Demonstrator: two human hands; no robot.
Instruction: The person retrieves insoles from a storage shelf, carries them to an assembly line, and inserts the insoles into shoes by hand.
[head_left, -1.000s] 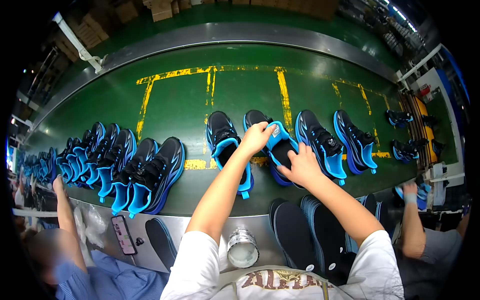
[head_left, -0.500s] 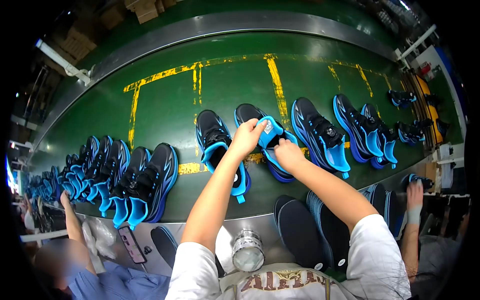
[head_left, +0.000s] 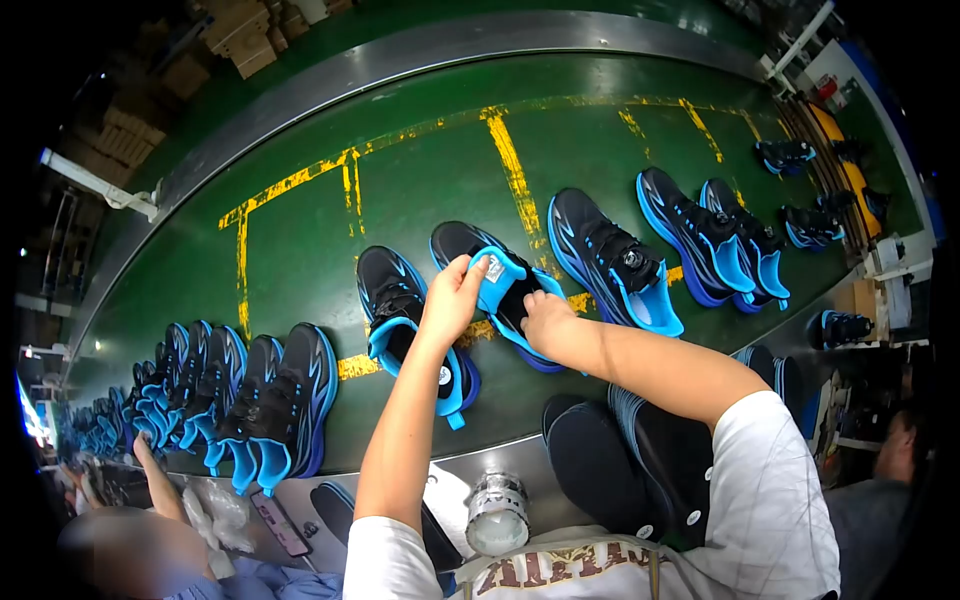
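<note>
i locate the sneaker on the green work surface, directly in front of the wearer, toe pointing away and opening toward the body. the left hand is closed in a pinch on the light-blue tongue, thumb and fingers together, drawing it up from the opening. the right hand is part-curled at the collar with its fingertips inside the shoe; i cannot tell whether they grip anything there (the knuckles block my line of sight). i rate the sneaker as light, with a soft, yielding upper over a firmer sole, and not fragile; the sole may slide if pushed sideways. recommended hold: the tongue for opening the throat, the collar or heel for steadying. count, nearby units: one sneaker in hand, one neighbouring shoe just to its left, and three shoes to its right, the closest being a black-and-blue shoe. the packed row at far left overlaps too much for me to count. at the near edge i count two large insole stacks, a left stack and a right stack, plus one clear jar and one smartphone.
</note>
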